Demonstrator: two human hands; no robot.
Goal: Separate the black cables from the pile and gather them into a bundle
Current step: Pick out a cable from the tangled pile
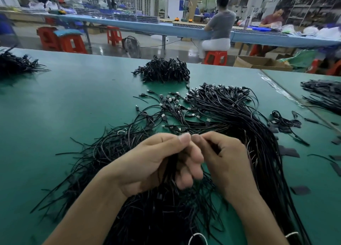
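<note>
Our green surface (64,106) carries the loose pile of black cables (230,119), which fans out ahead of our fingers, to their right and under both wrists. A denser heap (164,70) of the same cable lies well beyond them. Our left hand (153,163) curls its fingers (191,163) round a bunch (169,169) that hangs down into the pile. Our right hand (227,161), just beside the left thumb, has its fingers (208,137) curled tight round a few black strands (214,147).
</note>
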